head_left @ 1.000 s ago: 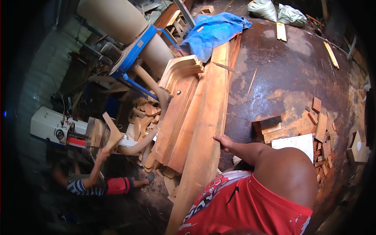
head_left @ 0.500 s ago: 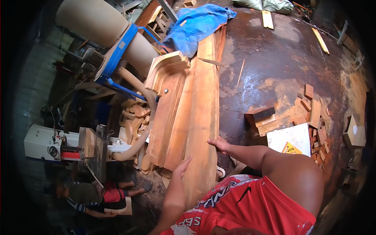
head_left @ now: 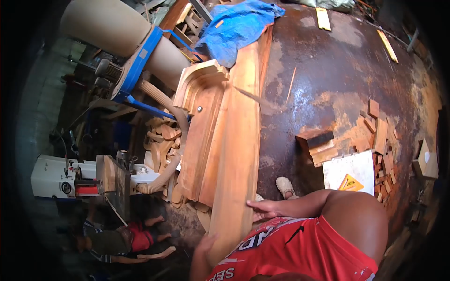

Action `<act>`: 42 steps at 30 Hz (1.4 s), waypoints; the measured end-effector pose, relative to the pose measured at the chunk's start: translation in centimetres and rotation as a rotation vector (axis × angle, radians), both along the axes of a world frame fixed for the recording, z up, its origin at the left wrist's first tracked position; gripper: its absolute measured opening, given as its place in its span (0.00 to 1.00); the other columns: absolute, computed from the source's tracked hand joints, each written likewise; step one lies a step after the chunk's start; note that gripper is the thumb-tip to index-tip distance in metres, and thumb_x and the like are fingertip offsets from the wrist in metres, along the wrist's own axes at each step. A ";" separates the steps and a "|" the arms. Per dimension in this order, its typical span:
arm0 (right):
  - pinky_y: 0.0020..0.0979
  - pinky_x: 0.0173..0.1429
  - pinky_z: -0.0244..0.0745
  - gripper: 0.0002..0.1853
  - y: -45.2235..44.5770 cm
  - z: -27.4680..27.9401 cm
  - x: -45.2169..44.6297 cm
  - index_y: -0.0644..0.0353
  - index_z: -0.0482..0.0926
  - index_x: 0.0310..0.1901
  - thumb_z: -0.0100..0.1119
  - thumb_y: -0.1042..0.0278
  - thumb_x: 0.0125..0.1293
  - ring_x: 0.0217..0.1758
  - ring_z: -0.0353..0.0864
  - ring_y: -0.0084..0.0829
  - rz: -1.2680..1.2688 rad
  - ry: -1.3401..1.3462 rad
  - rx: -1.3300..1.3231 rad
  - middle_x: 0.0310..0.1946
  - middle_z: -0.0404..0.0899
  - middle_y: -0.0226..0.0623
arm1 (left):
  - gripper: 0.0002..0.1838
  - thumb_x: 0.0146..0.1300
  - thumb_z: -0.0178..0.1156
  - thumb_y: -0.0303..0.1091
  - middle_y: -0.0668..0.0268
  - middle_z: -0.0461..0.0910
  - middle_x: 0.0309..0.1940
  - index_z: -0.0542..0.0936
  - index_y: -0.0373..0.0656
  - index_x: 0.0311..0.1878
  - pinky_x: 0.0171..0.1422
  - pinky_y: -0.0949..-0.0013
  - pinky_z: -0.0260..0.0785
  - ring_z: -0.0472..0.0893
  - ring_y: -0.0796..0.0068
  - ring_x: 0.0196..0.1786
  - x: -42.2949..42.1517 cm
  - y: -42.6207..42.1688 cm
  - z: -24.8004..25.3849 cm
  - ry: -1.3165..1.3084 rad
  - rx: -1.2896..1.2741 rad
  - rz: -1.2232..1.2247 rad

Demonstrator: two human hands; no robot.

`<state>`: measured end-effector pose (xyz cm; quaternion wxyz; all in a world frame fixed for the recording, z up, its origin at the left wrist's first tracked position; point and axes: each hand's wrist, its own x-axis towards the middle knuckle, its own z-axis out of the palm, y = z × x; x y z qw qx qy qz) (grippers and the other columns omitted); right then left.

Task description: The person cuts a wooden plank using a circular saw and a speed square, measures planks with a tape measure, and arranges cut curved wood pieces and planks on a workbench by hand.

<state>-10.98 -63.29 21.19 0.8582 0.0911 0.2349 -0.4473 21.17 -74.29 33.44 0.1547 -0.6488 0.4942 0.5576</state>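
Note:
A long, wide wooden plank (head_left: 236, 140) runs from below my waist away toward a blue tarp. My right hand (head_left: 263, 209) is closed on its right edge near my body, thumb on the upper face and fingers partly hidden underneath. At the near left edge, my left hand (head_left: 203, 244) touches the plank; motion blur smears its fingers. A thin, pointed strip (head_left: 251, 95) crosses the plank's far part, blurred toward its right end. Just left of the plank lie another board (head_left: 213, 173) and a moulded wooden piece (head_left: 199, 136) with a curved end.
Blue tarp (head_left: 236, 28) covers the far end. A dust collector (head_left: 140, 56) with a hose and a white machine (head_left: 58, 175) stand left. A co-worker (head_left: 117, 243) holds a curved wooden piece lower left. Offcuts (head_left: 382, 140) and a white panel (head_left: 349, 168) lie right.
Both my hands have moved nearer my body along the plank. The pointed strip appears lower in view. The co-worker's wooden piece has turned, and my foot now shows right of the plank.

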 end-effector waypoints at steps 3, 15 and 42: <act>0.50 0.66 0.73 0.32 -2.5 -3.3 -3.4 0.60 0.70 0.64 0.54 0.41 0.71 0.58 0.81 0.41 -0.235 0.132 0.043 0.55 0.81 0.45 | 0.22 0.66 0.64 0.40 0.63 0.82 0.49 0.78 0.35 0.57 0.56 0.66 0.73 0.80 0.72 0.50 5.0 2.4 -1.9 0.118 0.011 -0.007; 0.35 0.19 0.62 0.18 -22.2 -17.4 -30.4 0.52 0.70 0.50 0.45 0.45 0.75 0.18 0.67 0.27 -0.821 1.021 0.350 0.26 0.74 0.35 | 0.23 0.62 0.68 0.43 0.63 0.84 0.45 0.80 0.36 0.54 0.52 0.67 0.74 0.82 0.72 0.45 8.0 7.0 -6.0 0.132 0.065 0.237; 0.41 0.59 0.75 0.41 -16.1 -8.8 -11.6 0.81 0.70 0.60 0.60 0.42 0.67 0.54 0.82 0.44 -0.465 0.896 0.524 0.54 0.79 0.57 | 0.24 0.68 0.59 0.51 0.58 0.84 0.39 0.81 0.37 0.52 0.49 0.61 0.73 0.83 0.63 0.42 3.6 4.9 -4.4 0.070 -0.031 0.230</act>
